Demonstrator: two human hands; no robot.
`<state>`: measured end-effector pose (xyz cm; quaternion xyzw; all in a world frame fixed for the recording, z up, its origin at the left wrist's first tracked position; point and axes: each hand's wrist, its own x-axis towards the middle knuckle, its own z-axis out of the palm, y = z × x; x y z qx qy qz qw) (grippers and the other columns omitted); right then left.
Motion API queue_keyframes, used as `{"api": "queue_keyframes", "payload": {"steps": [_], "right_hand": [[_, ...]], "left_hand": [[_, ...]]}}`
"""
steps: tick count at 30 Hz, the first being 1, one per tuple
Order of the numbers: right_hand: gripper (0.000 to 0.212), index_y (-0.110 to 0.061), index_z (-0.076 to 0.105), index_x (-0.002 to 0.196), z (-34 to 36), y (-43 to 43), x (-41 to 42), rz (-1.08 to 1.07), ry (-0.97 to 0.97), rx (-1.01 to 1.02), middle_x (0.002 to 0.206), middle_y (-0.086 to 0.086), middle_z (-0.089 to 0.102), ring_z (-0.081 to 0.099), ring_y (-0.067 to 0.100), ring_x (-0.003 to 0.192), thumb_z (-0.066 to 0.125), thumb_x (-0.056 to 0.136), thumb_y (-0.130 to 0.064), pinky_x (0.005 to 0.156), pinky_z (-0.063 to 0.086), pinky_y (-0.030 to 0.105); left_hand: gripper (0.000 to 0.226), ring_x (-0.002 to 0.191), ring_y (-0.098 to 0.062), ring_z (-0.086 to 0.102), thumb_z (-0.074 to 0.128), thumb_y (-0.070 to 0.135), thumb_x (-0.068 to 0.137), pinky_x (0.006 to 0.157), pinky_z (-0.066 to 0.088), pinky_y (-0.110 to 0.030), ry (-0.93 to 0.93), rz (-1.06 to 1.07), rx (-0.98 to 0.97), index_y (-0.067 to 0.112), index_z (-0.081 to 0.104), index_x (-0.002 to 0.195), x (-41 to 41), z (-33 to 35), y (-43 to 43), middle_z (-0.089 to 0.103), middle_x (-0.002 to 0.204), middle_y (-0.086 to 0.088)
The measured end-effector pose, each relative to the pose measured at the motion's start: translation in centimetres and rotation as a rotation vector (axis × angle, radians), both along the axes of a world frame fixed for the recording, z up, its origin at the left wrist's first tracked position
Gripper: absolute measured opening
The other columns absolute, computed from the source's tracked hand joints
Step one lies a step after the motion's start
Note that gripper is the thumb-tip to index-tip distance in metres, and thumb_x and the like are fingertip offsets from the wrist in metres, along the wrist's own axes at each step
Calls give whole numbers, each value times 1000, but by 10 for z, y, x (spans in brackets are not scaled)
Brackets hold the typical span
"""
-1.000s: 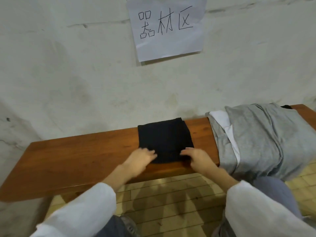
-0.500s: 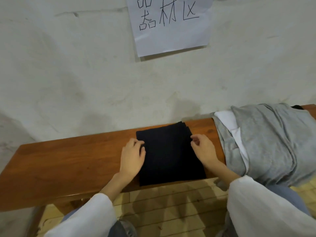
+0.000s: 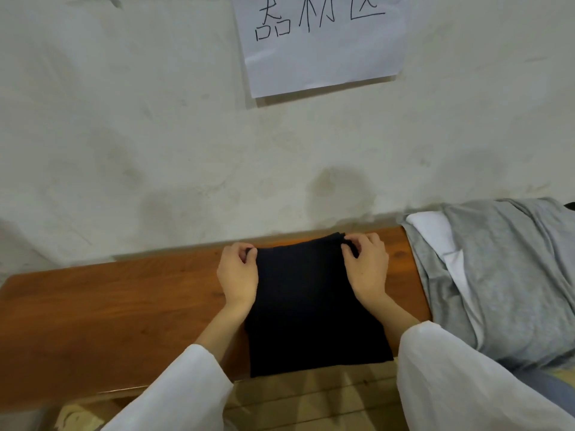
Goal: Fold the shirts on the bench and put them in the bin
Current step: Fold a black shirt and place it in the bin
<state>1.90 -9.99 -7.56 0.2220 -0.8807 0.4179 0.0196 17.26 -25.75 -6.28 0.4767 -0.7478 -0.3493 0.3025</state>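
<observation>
Head view. The left hand (image 3: 238,275) and right hand (image 3: 367,269) each pinch a far corner of the black shirt (image 3: 311,312), fingers curled on the cloth, wrists lying along its side edges. The shirt is a folded rectangle lying flat on the surface (image 3: 109,312), its near edge overhanging the front. Just to its right lies a heap of grey shirts (image 3: 510,275) with a white garment (image 3: 432,228) tucked in, none folded. The bin is not in view.

Assessment: folding of the black shirt is in hand, probably the last fold or a squaring-up. The next move calls for both corners to be carried evenly toward the near edge with the layers kept aligned, then transfer to the bin.
</observation>
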Motion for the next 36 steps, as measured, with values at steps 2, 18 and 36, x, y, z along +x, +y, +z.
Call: {"api": "queue_keyframes", "payload": {"steps": [2, 18, 36], "right_hand": [[14, -19, 66, 103, 9, -8, 0, 10, 72, -40, 98, -3, 55, 54, 19, 93, 60, 90, -21, 87, 44, 38], [48, -5, 46, 137, -12, 19, 59, 420, 322, 409, 146, 15, 41, 31, 31, 139, 33, 99, -32, 113, 20, 43], [94, -16, 6, 152, -7, 109, 91, 691, 153, 651, 159, -1, -2, -11, 11, 145, 16, 80, -75, 116, -9, 30]], "left_hand": [[12, 73, -16, 47, 56, 14, 92, 79, 40, -37, 18, 32, -113, 19, 54, 82, 3, 4, -1, 47, 76, 5], [54, 141, -29, 28, 28, 47, 96, 113, 22, -49, -584, -471, -436, 19, 48, 138, 13, -21, 65, 37, 150, -8], [94, 147, -23, -7, -18, 77, 74, 116, -10, -42, -789, -736, -491, 27, 1, 151, 80, -27, 102, -6, 157, -1]]}}
